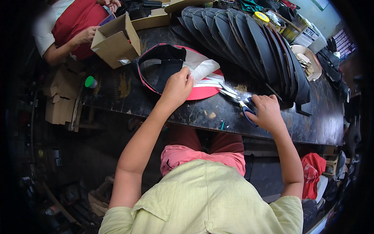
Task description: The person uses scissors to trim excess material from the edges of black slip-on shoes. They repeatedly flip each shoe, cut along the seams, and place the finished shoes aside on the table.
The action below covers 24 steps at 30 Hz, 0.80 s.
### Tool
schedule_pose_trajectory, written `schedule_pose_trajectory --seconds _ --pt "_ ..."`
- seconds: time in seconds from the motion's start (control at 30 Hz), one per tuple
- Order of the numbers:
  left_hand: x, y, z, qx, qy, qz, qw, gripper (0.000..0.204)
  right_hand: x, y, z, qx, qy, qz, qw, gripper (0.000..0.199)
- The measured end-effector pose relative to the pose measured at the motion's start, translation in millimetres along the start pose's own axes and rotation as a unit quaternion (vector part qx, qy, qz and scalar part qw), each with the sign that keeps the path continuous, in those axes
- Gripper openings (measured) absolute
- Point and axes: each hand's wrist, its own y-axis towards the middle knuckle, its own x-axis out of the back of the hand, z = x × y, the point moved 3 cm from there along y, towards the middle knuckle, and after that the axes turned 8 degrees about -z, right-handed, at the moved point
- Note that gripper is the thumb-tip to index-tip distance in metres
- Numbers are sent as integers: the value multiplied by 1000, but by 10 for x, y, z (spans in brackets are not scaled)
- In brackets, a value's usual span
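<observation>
A red and black cap-shaped piece (202, 94) lies on the dark table with its black hollow inside facing up. My left hand (177, 87) is closed, fingers pinched on a thin white sheet (201, 68) that stands up from the piece. White bands show beside it on the red brim-like part. My right hand (267, 111) grips scissors (242, 102) by their blue handles. Their blades are parted and point left, with the tips at the right edge of the red part. I cannot tell whether they touch the white material.
Many-layered black curved panels (249, 46) stand in a row behind my right hand. An open cardboard box (117, 48) sits at the back left, near another person in red. A green-capped container (90, 82) is at the left edge. Thread and scraps lie near the front edge.
</observation>
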Motion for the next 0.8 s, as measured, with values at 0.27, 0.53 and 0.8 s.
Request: schedule_pose_trajectory --seconds 0.27,0.53,0.8 --pt "362 -30 -248 -107 -116 113 981 19 25 -124 -109 -88 57 13 994 39" --pt "1351 -59 80 -166 284 34 944 38 145 -417 -21 -255 203 1 945 43" --pt "731 -516 -666 -292 254 133 912 26 -81 -726 598 -276 450 46 848 29"
